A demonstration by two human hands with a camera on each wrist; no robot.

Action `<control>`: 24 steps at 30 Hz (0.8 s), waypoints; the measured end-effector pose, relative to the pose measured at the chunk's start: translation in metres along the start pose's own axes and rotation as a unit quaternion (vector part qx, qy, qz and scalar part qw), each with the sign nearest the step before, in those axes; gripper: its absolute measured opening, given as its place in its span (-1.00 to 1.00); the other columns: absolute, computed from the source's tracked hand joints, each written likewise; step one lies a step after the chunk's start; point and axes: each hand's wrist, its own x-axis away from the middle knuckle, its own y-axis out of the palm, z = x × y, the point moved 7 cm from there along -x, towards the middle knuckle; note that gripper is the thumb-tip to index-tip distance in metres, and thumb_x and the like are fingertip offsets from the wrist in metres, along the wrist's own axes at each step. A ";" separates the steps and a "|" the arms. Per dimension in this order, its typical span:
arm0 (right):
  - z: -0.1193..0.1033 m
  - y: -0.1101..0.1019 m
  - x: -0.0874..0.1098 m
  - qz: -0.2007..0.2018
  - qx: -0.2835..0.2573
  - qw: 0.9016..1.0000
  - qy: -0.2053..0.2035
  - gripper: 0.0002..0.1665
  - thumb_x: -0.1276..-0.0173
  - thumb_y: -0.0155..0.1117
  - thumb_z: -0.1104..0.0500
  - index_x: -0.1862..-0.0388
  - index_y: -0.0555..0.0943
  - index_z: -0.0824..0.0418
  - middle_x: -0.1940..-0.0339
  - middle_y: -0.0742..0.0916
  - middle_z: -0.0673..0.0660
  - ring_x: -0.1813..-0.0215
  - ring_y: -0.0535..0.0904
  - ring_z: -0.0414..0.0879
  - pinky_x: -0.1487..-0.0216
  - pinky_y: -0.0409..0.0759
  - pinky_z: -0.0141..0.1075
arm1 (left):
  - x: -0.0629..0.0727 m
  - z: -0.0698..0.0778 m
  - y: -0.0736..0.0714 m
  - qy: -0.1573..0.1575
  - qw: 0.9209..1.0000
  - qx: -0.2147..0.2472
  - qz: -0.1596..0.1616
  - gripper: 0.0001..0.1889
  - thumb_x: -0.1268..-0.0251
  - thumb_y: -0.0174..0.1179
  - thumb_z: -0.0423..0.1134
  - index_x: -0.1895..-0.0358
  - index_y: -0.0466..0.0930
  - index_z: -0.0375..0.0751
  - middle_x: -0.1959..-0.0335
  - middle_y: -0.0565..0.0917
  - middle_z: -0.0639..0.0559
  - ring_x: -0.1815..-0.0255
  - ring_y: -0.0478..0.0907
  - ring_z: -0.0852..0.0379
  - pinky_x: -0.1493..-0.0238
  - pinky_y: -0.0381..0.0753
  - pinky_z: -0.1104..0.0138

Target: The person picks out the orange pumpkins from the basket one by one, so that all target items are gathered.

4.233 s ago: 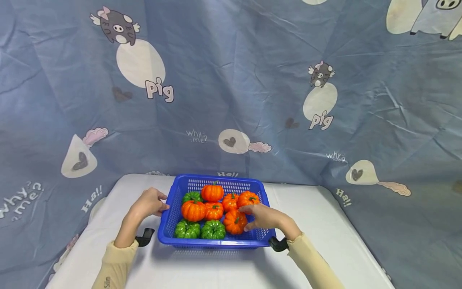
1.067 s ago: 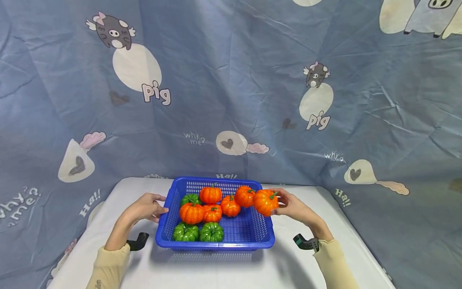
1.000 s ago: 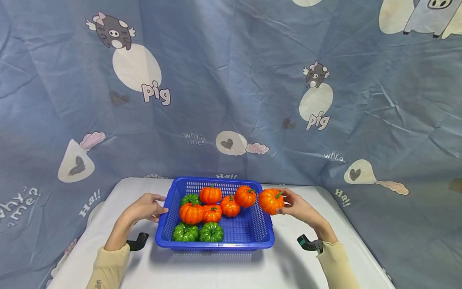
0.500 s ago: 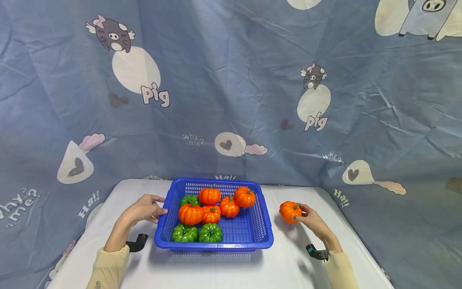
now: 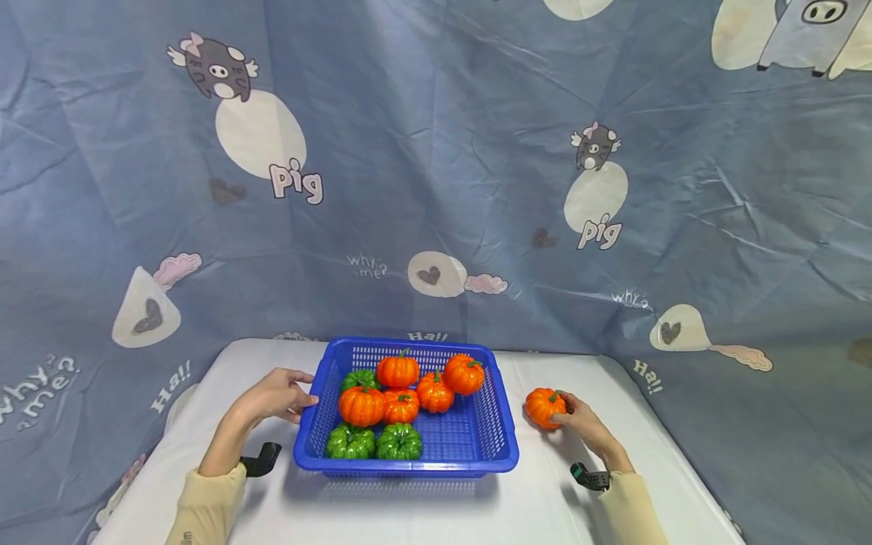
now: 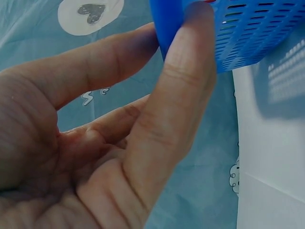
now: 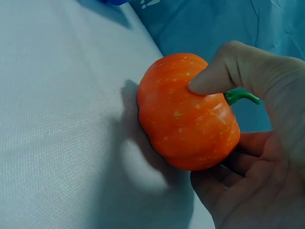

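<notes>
My left hand (image 5: 275, 395) pinches the left rim of a blue plastic basket (image 5: 409, 465); the left wrist view has the thumb and a finger on either side of the rim (image 6: 167, 24). To the right of the basket, my right hand (image 5: 584, 424) holds a small orange pumpkin (image 5: 543, 409) low at the white table. Seen from the right wrist, the thumb lies across the pumpkin (image 7: 183, 119), other fingers are under it, and its green stem points toward the hand.
Several orange pumpkins (image 5: 362, 406) and a few green ones (image 5: 399, 441) sit in the basket, mostly at its left and back. A white cloth covers the table (image 5: 409, 515). Behind it hangs a blue printed curtain (image 5: 381, 189).
My right hand has gripped an orange pumpkin at the basket's front right, lifted it over the right rim and lowered it to the table. My left hand stays at the left rim.
</notes>
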 end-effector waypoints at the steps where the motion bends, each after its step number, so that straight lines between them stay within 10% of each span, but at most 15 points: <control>1: 0.000 0.001 0.000 -0.003 -0.006 1.000 0.001 -0.09 -0.18 0.28 0.25 -0.45 0.12 0.47 -0.44 0.28 0.48 -0.44 0.22 0.29 -0.49 0.16 0.12 | 0.000 0.000 0.000 0.000 1.000 0.000 0.000 -0.38 -0.21 0.28 -0.37 -0.27 0.28 -0.61 0.33 0.66 -0.21 0.43 0.64 0.10 0.34 0.75 0.19; 14: -0.005 -0.003 0.004 0.004 -0.011 1.000 -0.007 -0.07 -0.25 0.27 0.22 -0.46 0.04 0.50 -0.48 0.18 0.50 -0.52 0.05 0.34 -0.52 0.05 0.14 | 0.001 0.000 0.000 0.006 1.000 0.004 -0.001 -0.37 -0.20 0.28 -0.37 -0.27 0.27 -0.62 0.35 0.67 -0.19 0.44 0.64 0.10 0.34 0.75 0.19; 24: -0.064 -0.008 0.019 0.052 0.052 0.995 -0.072 -0.15 -0.29 0.29 0.16 -0.43 0.16 0.47 -0.42 0.32 0.48 -0.46 0.20 0.33 -0.48 0.18 0.08 | 0.002 0.001 0.000 0.002 1.000 -0.002 0.001 -0.37 -0.20 0.28 -0.37 -0.27 0.27 -0.62 0.34 0.67 -0.20 0.43 0.64 0.10 0.34 0.75 0.19</control>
